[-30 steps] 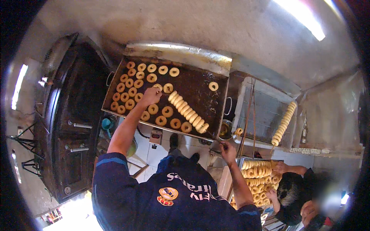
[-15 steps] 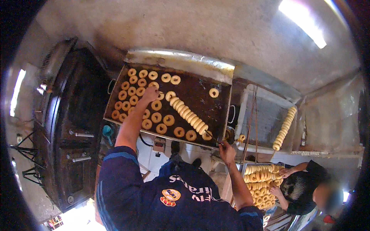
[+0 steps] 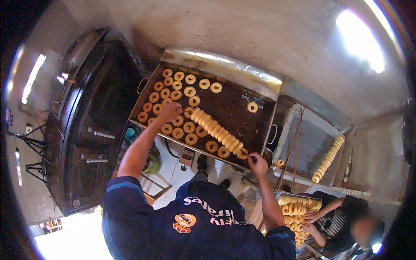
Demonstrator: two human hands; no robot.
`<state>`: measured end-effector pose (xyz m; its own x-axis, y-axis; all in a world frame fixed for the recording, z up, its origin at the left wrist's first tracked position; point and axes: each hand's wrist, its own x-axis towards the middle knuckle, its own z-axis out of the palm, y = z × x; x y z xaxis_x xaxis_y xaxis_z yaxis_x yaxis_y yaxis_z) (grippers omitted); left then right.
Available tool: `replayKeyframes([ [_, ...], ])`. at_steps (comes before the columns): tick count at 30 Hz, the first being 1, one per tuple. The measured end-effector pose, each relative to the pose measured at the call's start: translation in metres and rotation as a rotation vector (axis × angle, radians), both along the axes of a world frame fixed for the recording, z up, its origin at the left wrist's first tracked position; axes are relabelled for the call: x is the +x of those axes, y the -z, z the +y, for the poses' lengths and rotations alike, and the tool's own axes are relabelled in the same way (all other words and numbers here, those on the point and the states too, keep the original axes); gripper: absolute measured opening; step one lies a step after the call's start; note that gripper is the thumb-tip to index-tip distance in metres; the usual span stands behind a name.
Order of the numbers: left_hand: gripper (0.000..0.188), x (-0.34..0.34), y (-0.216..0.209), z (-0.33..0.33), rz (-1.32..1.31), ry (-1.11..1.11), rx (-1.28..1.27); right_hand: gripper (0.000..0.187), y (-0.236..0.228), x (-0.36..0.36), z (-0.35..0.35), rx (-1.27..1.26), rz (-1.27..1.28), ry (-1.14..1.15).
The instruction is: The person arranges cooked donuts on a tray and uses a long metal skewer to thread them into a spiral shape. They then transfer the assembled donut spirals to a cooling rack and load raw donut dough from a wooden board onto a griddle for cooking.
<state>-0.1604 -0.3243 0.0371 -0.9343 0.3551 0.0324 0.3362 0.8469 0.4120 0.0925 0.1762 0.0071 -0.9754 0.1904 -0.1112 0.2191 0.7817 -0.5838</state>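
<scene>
Dark metal pan [image 3: 232, 104], plump dough rings [image 3: 216, 130], right hand [image 3: 257, 164] pinching slim rod [image 3: 247, 154], left hand [image 3: 171, 111], grip unclear

Shiny, stained metal on the splash guard [image 3: 225, 63] at upper centre of the frame; dark, wet-looking gloss inside the pan [image 3: 232, 104]; smooth dough rings [image 3: 216, 131]; matt, blotchy wall [image 3: 260, 34] above; glossy dark cabinet [image 3: 102, 117] at left, bright metal handles [image 3: 103, 134]; soft cloth shirt [image 3: 164, 216] below.

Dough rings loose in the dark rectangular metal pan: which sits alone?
The pale yellow ring toward the upper right of the pan: bare surface surrounds it, while other loose rings cluster leftward or line the near edge.
</scene>
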Motion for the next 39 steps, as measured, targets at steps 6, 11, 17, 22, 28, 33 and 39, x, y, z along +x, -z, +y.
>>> replayKeyframes([
  [6, 0.027, 0.017, 0.034, 0.042, 0.022, -0.261, -0.065, 0.024, -0.055, 0.036, 0.017, 0.224, -0.034, -0.072],
  [11, 0.027, -0.019, 0.042, 0.004, -0.097, -0.225, -0.028, 0.023, -0.014, 0.026, 0.007, 0.119, -0.065, -0.033],
  [17, 0.023, -0.048, 0.026, -0.004, 0.031, -0.063, 0.088, 0.022, 0.047, -0.004, -0.009, -0.060, 0.107, -0.020],
  [22, 0.021, -0.051, 0.039, 0.032, -0.051, -0.036, 0.037, 0.021, -0.020, 0.006, -0.004, 0.180, -0.123, 0.037],
  [28, 0.028, -0.092, 0.080, -0.021, -0.126, -0.264, -0.062, 0.020, -0.008, -0.013, -0.014, 0.138, -0.016, -0.025],
  [33, 0.030, -0.109, 0.010, -0.074, 0.010, -0.055, 0.136, 0.018, 0.035, -0.033, -0.025, -0.277, 0.161, -0.038],
  [39, 0.030, -0.033, -0.152, -0.033, -0.021, -0.128, 0.165, 0.022, 0.014, -0.013, -0.006, -0.482, 0.177, 0.024],
])
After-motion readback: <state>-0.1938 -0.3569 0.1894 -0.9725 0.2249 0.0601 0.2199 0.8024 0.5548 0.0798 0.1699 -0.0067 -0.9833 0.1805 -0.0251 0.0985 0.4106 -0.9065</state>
